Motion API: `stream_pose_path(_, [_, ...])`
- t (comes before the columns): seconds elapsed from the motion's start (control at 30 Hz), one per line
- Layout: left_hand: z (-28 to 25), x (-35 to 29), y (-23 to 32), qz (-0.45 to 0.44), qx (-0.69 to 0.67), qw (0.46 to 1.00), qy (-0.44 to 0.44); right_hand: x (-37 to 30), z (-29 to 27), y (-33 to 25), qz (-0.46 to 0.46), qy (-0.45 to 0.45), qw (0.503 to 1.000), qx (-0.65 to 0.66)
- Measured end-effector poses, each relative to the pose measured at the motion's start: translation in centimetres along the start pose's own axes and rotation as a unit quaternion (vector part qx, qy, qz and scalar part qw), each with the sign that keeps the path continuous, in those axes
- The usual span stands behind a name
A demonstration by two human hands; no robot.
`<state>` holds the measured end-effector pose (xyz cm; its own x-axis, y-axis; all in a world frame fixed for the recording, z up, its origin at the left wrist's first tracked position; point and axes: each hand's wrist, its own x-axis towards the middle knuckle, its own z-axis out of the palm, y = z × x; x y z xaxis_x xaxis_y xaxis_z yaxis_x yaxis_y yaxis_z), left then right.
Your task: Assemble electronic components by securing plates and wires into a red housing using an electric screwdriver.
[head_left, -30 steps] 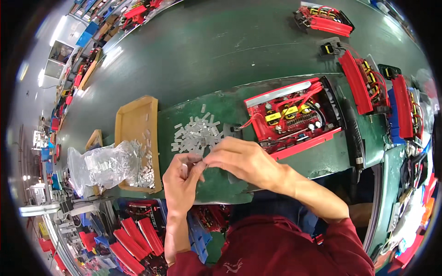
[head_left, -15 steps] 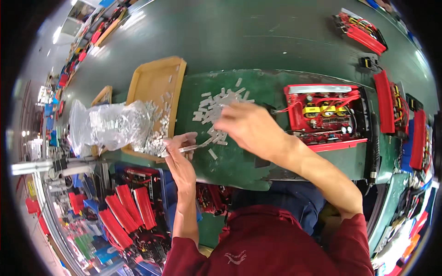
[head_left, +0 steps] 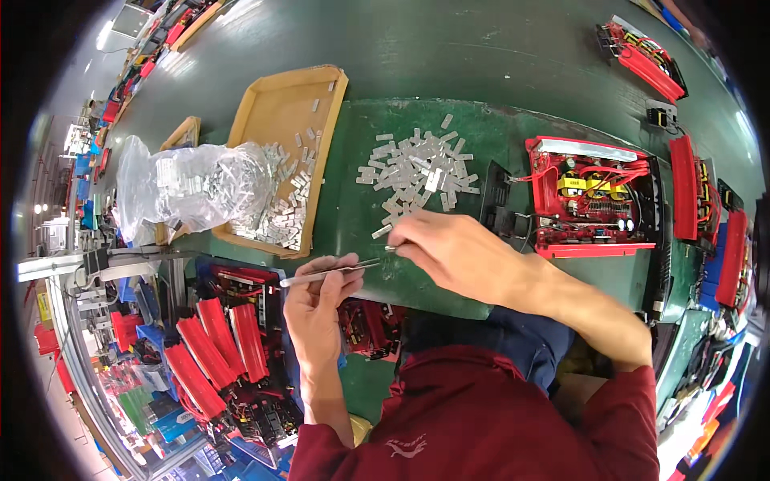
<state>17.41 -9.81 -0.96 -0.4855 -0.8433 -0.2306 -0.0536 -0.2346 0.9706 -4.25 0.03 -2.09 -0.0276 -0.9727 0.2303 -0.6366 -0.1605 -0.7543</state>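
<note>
My left hand [head_left: 314, 319] is closed around slim metal tweezers [head_left: 297, 280], whose two tips point right toward my other hand. Fingertips of my right hand [head_left: 481, 263] are pinched together on a small silver metal piece [head_left: 391, 248], only partly visible, just right of the tweezer tips. Beyond both hands, a loose pile of small flat metal pieces [head_left: 417, 164] lies spread on the green mat [head_left: 353, 192]. To the left, a shallow cardboard tray [head_left: 277, 108] holds more such pieces, and a clear plastic bag [head_left: 184, 188] full of them rests over its side.
On the right sits an opened red housing [head_left: 593, 196] with circuit parts and red wires, beside a black panel [head_left: 497, 196]. More red units [head_left: 642, 64] stand farther right and back. Several red housings [head_left: 212, 345] are stacked below the table edge at left.
My left hand has drawn back from the tray, tweezers still held. My right hand has come off the pile toward me, near the tweezer tips. The view has shifted slightly.
</note>
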Motion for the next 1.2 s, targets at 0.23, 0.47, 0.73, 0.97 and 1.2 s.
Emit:
stream_pose_path(0.23, [3.7, 0.8, -0.1, 0.023, -0.008, 0.995, -0.095, -4.7, -2.8, -1.5, 0.066, 0.116, 0.985, 0.107])
stream_pose_path(0.47, [7.4, 0.9, -0.2, 0.024, 0.039, 0.99, -0.131, -7.4, -4.5, -1.4, 0.095, 0.13, 0.982, 0.1])
stream_pose_path(0.73, [12.5, 0.6, -0.3, 0.102, 0.077, 0.977, -0.171, -21.4, -9.6, 0.2, 0.318, 0.464, 0.721, -0.405])
stream_pose_path(0.97, [17.6, 1.4, -3.0, 0.244, 0.153, 0.923, -0.257, -29.7, -8.2, 0.7, 0.503, 0.409, 0.674, -0.354])
stream_pose_path(1.2, [18.9, 2.2, -3.9, 0.35, 0.275, 0.854, -0.269, -31.1, 2.0, -7.2, 0.534, 0.519, 0.526, 0.41])
